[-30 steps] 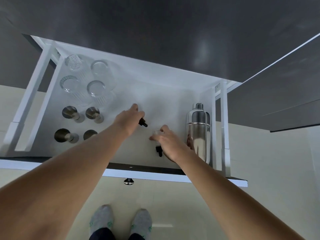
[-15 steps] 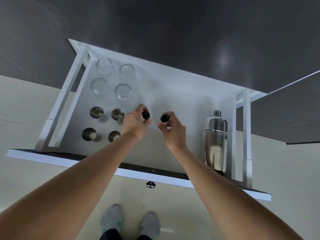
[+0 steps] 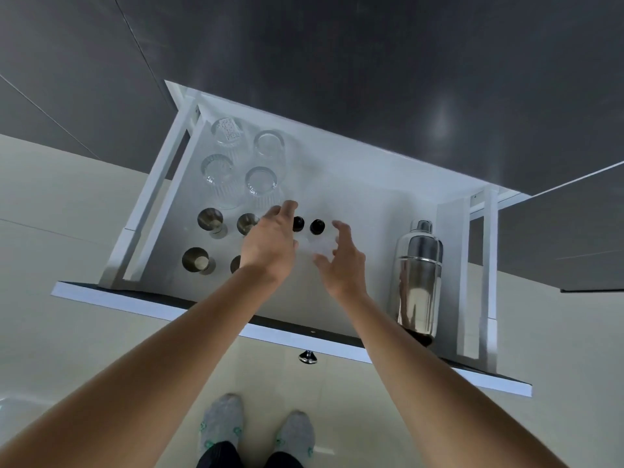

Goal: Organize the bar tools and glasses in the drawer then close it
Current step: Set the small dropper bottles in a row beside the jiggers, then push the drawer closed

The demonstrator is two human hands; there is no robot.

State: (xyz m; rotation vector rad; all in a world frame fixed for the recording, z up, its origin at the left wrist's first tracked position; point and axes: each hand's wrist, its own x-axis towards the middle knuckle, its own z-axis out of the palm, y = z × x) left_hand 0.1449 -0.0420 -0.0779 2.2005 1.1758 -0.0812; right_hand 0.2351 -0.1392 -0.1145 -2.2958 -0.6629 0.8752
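Note:
The white drawer point(image 3: 381, 217) stands pulled open below me. Several clear ribbed glasses point(image 3: 221, 168) sit at its back left, and several steel jiggers point(image 3: 210, 219) stand in front of them. Two small clear bottles with black caps point(image 3: 317, 226) stand upright side by side in the middle. A steel cocktail shaker point(image 3: 418, 275) stands at the right. My left hand point(image 3: 270, 243) hovers open just left of the bottles, covering part of one jigger. My right hand point(image 3: 344, 261) is open just right of them, fingers spread, holding nothing.
The drawer's white front edge point(image 3: 145, 300) with a chrome knob point(image 3: 307, 357) is nearest me. A dark countertop point(image 3: 371, 62) overhangs the drawer's back. My socked feet point(image 3: 256, 430) stand on the pale floor below.
Both hands carried the two black-capped bottles toward the jiggers, stood them side by side and let go; the fingers have now opened and drawn back slightly.

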